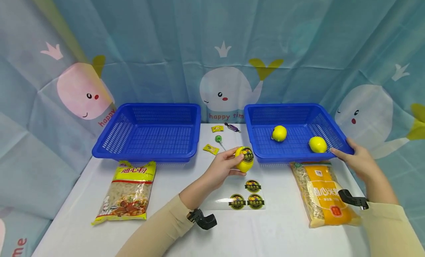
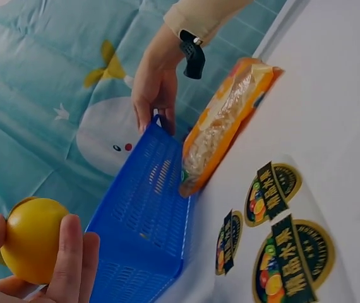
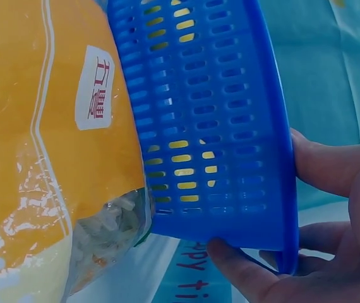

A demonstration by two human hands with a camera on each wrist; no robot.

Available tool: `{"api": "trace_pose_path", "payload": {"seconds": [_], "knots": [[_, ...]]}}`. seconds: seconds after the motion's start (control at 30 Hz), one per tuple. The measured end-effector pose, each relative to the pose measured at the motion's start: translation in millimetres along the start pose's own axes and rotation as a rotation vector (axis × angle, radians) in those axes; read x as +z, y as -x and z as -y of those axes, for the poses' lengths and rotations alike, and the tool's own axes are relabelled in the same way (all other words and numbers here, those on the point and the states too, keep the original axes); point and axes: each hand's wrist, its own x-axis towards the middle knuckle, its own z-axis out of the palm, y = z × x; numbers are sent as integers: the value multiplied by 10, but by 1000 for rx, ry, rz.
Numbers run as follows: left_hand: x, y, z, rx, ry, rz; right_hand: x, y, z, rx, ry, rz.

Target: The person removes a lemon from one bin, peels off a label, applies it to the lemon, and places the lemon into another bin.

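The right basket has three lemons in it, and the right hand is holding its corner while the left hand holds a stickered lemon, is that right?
Not quite: the right basket holds two lemons, not three, as the head view shows. The rest stands: the right hand grips its corner, and the left hand holds a stickered lemon.

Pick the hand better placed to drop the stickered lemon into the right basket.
Left. The left hand already grips the lemon just outside the right basket; the right hand holds that basket's corner.
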Motion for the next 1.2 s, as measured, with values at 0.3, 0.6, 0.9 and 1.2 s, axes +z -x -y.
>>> {"api": "trace_pose_path", "payload": {"seconds": [0.3,0.6,0.9,1.2], "knots": [[164,-244,-112,-9,-68,-48,-15,-3,21,8,-3,4],[318,-401,-187,-48,-169,-98,-34,2,40,6,2,13],[300,-345,-182,-46,-330,-84,-6,1,19,1,8,5],[275,-189,-184,-5,-431,-62,-14,2,-11,8,20,6]]}}
